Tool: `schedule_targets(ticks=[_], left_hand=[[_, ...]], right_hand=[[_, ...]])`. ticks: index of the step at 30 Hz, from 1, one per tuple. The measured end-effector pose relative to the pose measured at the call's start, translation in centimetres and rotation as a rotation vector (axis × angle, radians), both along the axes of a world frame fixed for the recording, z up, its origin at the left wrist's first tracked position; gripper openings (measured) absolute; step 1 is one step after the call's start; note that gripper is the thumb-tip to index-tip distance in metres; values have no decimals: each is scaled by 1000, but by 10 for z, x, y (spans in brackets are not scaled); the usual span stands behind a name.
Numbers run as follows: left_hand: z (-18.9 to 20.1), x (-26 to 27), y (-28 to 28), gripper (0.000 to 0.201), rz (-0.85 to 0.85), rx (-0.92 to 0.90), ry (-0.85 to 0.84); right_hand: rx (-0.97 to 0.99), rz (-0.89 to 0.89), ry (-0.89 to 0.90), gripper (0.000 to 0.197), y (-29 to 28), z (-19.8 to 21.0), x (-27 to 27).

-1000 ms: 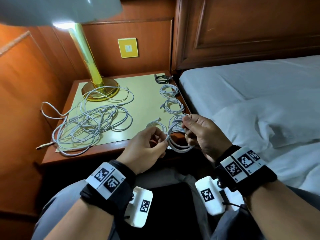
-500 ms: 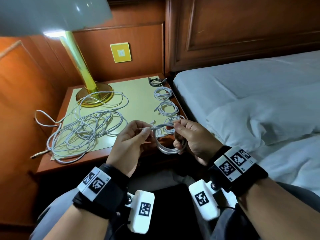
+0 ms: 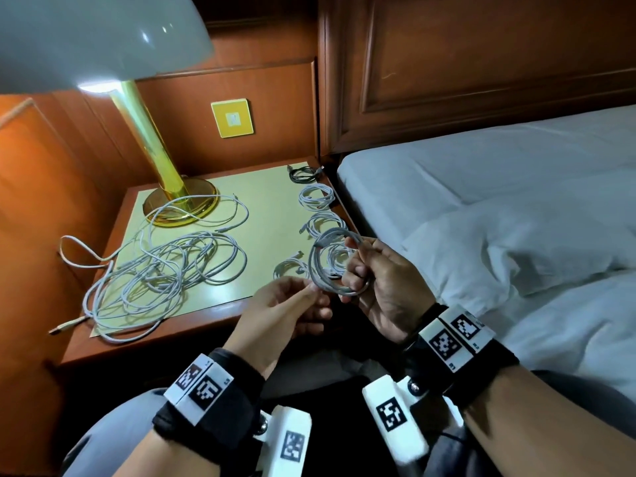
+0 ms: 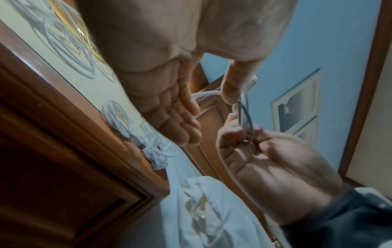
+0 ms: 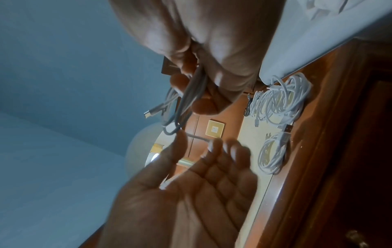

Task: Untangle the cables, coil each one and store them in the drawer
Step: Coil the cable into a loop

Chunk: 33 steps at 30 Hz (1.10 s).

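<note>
Tangle [image 3: 161, 270] on table [image 3: 268, 208], left: not yet sorted. Left hand [image 3: 285, 311] fingers straight, thumb and finger touching coil [image 3: 330, 263]. Five coils [image 3: 316, 196] done, table right edge. Right hand [image 3: 382, 284] pinches coil, mid-air. Drawer not seen; nothing stored.

Both forearms reach forward from the near edge, each wrist wrapped in a black band with white marker tags. The right hand [image 3: 382, 287] is raised, its fingers [image 3: 358, 270] and thumb curled, pinching the coiled cable [image 3: 323, 266] it holds upright. The left hand [image 3: 285, 311] sits lower and just left of it, palm turned up, fingers [image 5: 218, 147] loosely extended, thumb tip touching the coil's lower edge.
</note>
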<state>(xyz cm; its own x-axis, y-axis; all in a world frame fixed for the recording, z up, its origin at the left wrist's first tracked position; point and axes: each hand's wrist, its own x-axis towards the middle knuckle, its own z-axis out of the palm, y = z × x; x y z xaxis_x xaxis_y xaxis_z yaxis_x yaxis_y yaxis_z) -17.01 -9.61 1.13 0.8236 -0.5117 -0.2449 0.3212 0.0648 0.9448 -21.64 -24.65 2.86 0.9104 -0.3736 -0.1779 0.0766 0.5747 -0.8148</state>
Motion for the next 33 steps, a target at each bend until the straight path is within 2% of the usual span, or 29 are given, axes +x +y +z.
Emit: schedule_targets(ticks=[2,5,7,9,10,15,19,22,28,30,33], left_hand=[[2,0,0,10,21,-102,-64],[3,2,1,28,-3,-125,-146],[1,-1,0,28,7,-86,-212],[-2,-1,0,14,68,17,-337],[-3,1,0,14,101,70,-383],[-1,8,1,32,233,104,-433],[-4,9,5,29,205,189,-539],[-7,8,3,29,203,205,-562],[-8,7,2,24,143,206,-571],[-8,6,2,25,107,201,-563],[-5,5,1,27,80,114,-458]], right_hand=[[-51,-16,23,20,3,-3,0],[-260,-64,77,21,8,-13,1],[-386,-74,106,21,10,-17,0],[-424,-58,117,20,10,-18,0],[-429,-43,118,19,9,-17,-1],[-574,31,114,16,5,-17,-2],[-629,68,117,19,6,-17,-3],[-679,90,117,24,5,-18,-2],[-843,61,38,2,1,-22,0],[-881,45,36,6,0,-24,0],[-902,55,36,3,0,-25,0]])
